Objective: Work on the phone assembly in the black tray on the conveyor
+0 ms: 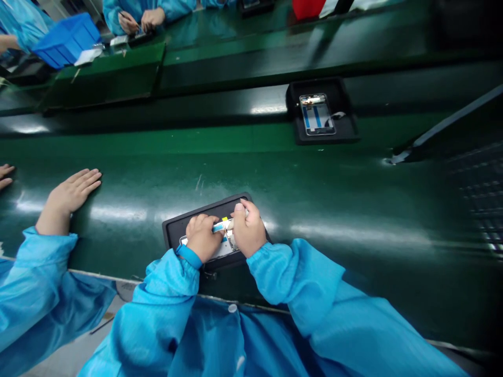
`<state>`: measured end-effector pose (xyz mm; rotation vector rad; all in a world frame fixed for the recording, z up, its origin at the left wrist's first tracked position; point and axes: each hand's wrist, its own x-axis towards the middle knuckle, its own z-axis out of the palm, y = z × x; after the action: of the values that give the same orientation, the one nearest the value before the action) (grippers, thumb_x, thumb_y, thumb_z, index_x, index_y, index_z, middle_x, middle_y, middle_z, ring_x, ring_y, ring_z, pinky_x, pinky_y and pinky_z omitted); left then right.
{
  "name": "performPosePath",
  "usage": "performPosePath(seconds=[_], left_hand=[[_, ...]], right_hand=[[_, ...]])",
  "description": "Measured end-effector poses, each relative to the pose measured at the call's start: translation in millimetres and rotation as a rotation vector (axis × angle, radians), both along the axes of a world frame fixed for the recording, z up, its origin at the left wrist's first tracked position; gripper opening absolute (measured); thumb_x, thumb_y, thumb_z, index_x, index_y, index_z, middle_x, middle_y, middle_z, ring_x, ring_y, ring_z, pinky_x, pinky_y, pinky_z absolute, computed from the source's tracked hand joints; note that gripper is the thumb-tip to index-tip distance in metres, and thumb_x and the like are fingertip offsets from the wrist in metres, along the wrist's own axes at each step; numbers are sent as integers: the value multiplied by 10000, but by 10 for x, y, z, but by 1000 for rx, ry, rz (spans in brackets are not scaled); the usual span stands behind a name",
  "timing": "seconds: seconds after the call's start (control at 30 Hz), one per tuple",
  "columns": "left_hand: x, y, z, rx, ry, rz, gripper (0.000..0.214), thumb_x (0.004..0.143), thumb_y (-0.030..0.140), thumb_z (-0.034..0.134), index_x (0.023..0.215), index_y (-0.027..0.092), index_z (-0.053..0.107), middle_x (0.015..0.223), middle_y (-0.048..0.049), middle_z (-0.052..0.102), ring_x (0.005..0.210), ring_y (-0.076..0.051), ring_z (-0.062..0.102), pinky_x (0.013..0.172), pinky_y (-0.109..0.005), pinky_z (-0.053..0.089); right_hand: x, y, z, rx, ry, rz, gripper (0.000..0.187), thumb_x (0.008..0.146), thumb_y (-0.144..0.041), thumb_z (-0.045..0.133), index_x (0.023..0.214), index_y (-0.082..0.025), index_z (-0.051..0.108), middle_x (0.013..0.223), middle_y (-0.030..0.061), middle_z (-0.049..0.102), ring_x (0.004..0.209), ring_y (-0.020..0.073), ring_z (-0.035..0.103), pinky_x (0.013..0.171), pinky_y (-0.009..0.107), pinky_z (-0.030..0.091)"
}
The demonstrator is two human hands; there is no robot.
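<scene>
A black tray (175,225) lies tilted on the green bench in front of me. In it sits an opened phone (226,250), its pale inner side up, with blue strips and a small yellow tab. My left hand (204,238) is closed on the phone's left part, fingers bent over it, a blue band round the wrist. At the phone's right end my right hand (250,230) is closed in a pinch, thumb upward. Something pale shows by its fingertips, but what it holds is hidden.
Beyond, another black tray (349,120) holds an opened phone part (317,115). A co-worker's hand (74,193) rests flat on the green bench (137,162) at left. At the back are another co-worker's hands (152,20) and a blue bin (68,41). A grey bar (451,120) slants at right.
</scene>
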<state>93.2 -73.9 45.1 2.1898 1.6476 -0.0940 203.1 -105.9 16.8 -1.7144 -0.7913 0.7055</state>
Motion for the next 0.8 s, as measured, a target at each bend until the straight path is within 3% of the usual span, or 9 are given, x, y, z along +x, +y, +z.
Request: performPosePath(seconds=[0.2,0.43,0.8], left_hand=[[-1,-41,-98,18,-89,25,302,730,268,527,1025,244,588,1020,-34,547,1001,-230,420,904,-369,313],[23,-138,-174,98,-173,58,312,728,284,503,1023,247,597,1008,-40,555,997,-234,428,895,-390,332],[42,-179,-342,109,-275,42,348,735,356,469,1045,256,593,1051,-34,543,1055,-234,393,995,-393,244]], right_hand=[[17,-1,-19,-9,-3,4,475,816,-515,364,1048,-124,500,807,87,618,690,190,597,668,307,468],[68,-18,20,-119,42,21,585,763,-594,370,1070,-111,492,752,80,627,551,169,578,517,256,434],[185,5,-20,-195,-152,80,428,824,-447,366,1063,-120,506,755,70,627,630,203,585,606,295,422]])
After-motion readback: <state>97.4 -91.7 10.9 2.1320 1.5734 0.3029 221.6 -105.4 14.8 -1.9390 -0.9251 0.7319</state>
